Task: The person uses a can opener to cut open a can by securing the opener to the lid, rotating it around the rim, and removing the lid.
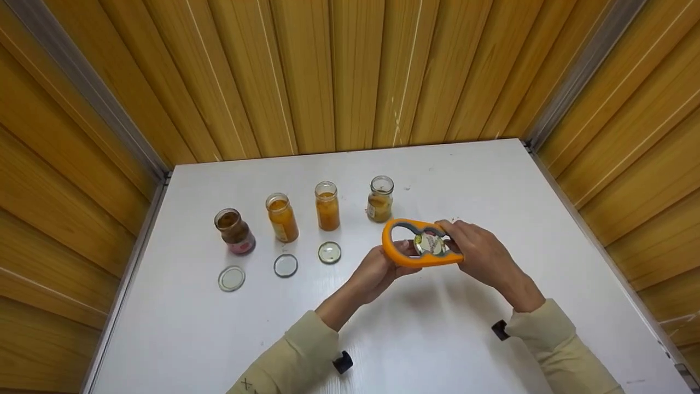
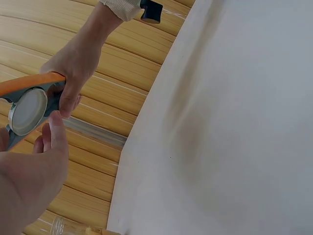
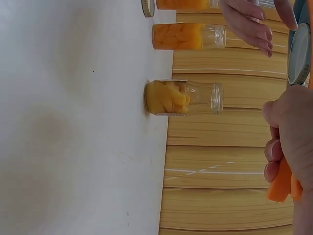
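Observation:
In the head view my right hand (image 1: 484, 254) grips the handle end of an orange jar opener (image 1: 402, 260) with grey toothed inner edges, held above the table. A jar lid (image 1: 430, 243) with a printed top sits between the opener's jaws; its pale underside (image 2: 28, 111) shows in the left wrist view. My left hand (image 1: 377, 273) is beneath and beside the opener's looped end. Its fingers (image 3: 249, 22) are extended near the lid in the right wrist view; whether they touch it is hidden. An uncovered jar of yellow fruit pieces (image 1: 380, 201) stands beyond the opener.
Left of it stand two uncovered jars with orange contents, the nearer-centre jar (image 1: 328, 210) and another jar (image 1: 283, 221), then a dark-filled jar (image 1: 236, 235). Three lids lie before them: a right lid (image 1: 329, 253), a middle lid (image 1: 285, 265) and a left lid (image 1: 231, 278). Wood-patterned walls (image 1: 355, 76) enclose the white table (image 1: 180, 328).

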A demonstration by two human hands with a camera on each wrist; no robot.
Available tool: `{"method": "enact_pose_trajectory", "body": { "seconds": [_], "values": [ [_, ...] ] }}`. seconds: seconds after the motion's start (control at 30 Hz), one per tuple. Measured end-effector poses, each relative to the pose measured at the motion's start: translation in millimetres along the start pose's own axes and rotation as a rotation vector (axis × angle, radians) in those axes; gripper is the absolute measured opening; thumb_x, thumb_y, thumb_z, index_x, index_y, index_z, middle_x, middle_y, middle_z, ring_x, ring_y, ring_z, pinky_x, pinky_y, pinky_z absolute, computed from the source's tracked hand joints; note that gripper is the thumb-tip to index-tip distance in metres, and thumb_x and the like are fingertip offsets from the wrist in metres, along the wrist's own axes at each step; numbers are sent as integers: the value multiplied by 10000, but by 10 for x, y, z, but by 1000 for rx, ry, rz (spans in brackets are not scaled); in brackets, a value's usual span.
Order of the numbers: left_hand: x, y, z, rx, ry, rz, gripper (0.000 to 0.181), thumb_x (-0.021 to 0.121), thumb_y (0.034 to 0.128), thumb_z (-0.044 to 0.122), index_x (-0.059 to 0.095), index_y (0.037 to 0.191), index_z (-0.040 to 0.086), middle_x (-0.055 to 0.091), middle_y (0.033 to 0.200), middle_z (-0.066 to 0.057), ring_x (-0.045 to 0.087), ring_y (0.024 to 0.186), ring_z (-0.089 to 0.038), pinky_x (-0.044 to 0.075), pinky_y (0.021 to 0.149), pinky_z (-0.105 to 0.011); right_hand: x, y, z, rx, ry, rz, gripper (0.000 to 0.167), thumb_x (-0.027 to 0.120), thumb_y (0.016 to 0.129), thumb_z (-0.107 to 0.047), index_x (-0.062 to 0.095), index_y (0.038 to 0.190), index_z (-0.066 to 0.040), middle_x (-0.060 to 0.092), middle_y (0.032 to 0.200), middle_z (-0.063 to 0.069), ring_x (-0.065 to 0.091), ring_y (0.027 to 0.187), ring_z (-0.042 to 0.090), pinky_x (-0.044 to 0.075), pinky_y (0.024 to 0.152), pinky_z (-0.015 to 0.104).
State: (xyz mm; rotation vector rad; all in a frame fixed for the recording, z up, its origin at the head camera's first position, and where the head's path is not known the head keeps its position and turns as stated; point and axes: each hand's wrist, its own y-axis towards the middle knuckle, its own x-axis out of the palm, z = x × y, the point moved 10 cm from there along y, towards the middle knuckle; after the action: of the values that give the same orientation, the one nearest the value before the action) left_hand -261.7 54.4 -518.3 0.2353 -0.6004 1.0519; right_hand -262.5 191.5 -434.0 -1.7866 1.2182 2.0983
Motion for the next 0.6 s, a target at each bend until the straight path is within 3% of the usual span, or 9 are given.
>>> {"method": "enact_pose_trajectory", "body": {
  "seconds": [0.3, 0.6],
  "values": [
    [-30, -95, -57, 2, 56, -39, 563, 664, 979, 413, 582, 1395, 41, 647, 1280, -150, 660, 1103, -250, 541, 998, -392, 76, -29, -106, -2, -9, -13, 596, 817, 820, 66, 585, 1354, -58, 621, 962, 71, 582, 760, 210, 563, 674, 357],
    [-69, -224, -158, -27, -43, -25, 632, 676, 979, 329, 456, 1467, -8, 586, 1351, -176, 651, 1122, -264, 536, 1007, -405, 168, -52, -241, -37, -1, -25, 585, 828, 814, 59, 604, 1339, -73, 605, 922, 37, 536, 728, 179, 539, 656, 330]
  ]
}}
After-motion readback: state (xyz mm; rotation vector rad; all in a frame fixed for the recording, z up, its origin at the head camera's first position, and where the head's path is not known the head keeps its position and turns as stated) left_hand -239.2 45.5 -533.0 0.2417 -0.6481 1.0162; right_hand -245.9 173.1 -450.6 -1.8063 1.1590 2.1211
